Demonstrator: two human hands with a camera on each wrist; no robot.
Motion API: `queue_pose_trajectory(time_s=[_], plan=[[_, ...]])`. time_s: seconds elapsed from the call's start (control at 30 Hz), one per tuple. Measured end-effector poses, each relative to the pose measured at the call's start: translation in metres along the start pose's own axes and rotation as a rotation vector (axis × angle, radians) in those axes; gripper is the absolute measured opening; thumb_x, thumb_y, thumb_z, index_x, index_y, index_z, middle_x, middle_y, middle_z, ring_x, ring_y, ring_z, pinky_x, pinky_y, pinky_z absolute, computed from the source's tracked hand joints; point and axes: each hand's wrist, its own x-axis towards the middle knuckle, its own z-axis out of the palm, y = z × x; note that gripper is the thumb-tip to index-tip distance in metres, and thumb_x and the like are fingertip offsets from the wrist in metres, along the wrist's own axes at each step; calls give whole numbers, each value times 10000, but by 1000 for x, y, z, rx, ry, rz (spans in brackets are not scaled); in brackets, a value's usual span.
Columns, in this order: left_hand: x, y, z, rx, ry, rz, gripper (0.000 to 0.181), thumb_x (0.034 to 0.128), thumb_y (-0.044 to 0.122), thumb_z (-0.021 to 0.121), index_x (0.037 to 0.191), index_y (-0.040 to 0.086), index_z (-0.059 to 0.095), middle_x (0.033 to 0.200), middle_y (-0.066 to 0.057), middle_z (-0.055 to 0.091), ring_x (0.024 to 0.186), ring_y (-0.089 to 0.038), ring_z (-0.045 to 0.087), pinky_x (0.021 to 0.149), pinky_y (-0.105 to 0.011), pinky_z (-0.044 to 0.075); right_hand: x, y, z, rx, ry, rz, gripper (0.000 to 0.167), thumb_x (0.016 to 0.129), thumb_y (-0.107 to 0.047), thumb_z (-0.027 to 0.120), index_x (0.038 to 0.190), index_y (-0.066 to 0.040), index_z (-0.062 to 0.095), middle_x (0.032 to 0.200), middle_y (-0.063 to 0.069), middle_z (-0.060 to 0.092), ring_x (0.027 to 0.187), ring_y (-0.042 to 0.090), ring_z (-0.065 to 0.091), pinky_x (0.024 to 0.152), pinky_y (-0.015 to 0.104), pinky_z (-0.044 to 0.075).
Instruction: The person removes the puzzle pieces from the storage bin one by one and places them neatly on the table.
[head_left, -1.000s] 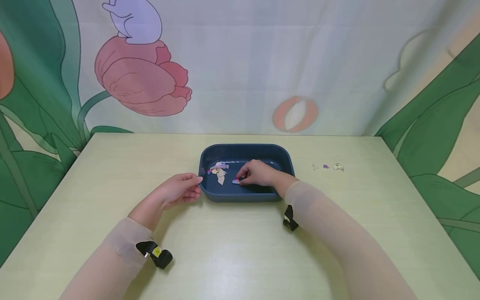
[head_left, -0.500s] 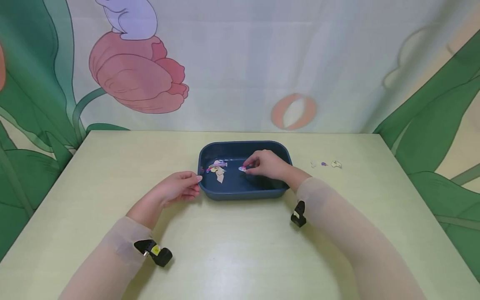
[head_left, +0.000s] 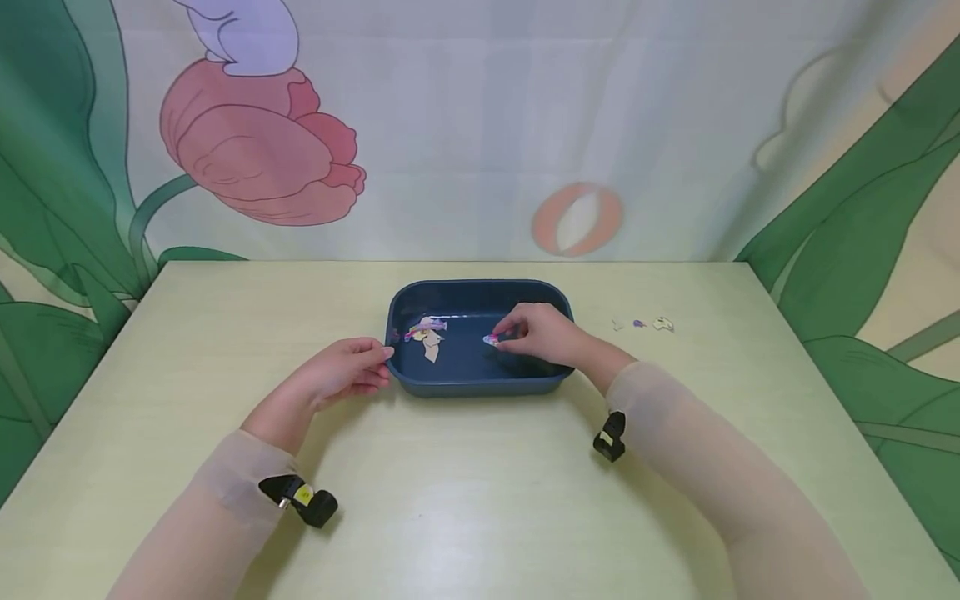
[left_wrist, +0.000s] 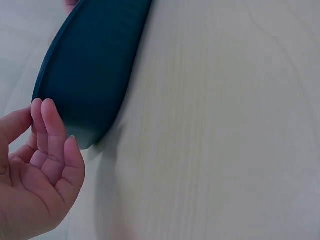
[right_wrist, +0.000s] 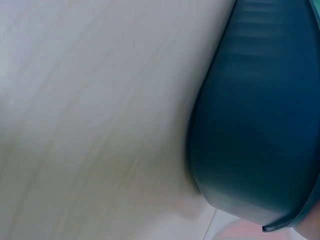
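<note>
A dark blue tray [head_left: 480, 388] stands on the table, its outer wall [left_wrist: 92, 65] near in the left wrist view. My left hand [head_left: 347, 371] pinches the tray's left rim between thumb and fingers; the same hand [left_wrist: 45, 170] shows its fingertips at the rim. Inside the tray, my right hand [head_left: 546, 335] pinches a small pink and blue sticker-like piece [head_left: 491, 340]. Several overlapping colourful pieces [head_left: 427, 331] lie at the tray's left side. In the right wrist view the tray wall [right_wrist: 255, 120] hides most of the hand.
Right of the tray on the table [head_left: 450, 500] lie three small pieces: a pale one [head_left: 617, 325], a purple one [head_left: 639, 323] and a cream one [head_left: 663, 323]. A printed curtain [head_left: 450, 125] hangs behind the table's back edge.
My right hand has moved back and to the right within the tray, carrying the small piece. My left hand has stayed at the left rim. The head view has shifted slightly.
</note>
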Motion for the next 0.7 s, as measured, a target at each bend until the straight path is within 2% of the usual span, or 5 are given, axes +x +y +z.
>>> queue_pose_trajectory(time_s=[0.23, 0.43, 0.7], plan=[[-1, 0, -2, 8, -9, 3, 206, 976, 242, 501, 891, 59, 542, 770, -23, 606, 753, -179, 612, 739, -297, 501, -5, -2, -5, 18, 35, -25, 209, 832, -176, 709, 1010, -66, 706, 878, 8, 602, 725, 141, 533, 656, 272, 457], [-1, 1, -1, 2, -7, 6, 215, 974, 254, 504, 901, 54, 539, 792, -26, 618, 776, -184, 627, 744, -304, 499, -12, 1, -15, 2, 73, 5, 208, 824, -143, 714, 1011, -55, 705, 885, 22, 600, 689, 154, 497, 618, 278, 433], [0, 0, 0, -18, 24, -7, 216, 969, 243, 516, 934, 30, 536, 790, -37, 635, 762, -180, 630, 724, -291, 505, -25, 7, -29, -1, 116, 31, 225, 824, -117, 709, 1035, -40, 695, 886, 50, 590, 707, 172, 513, 628, 292, 449]])
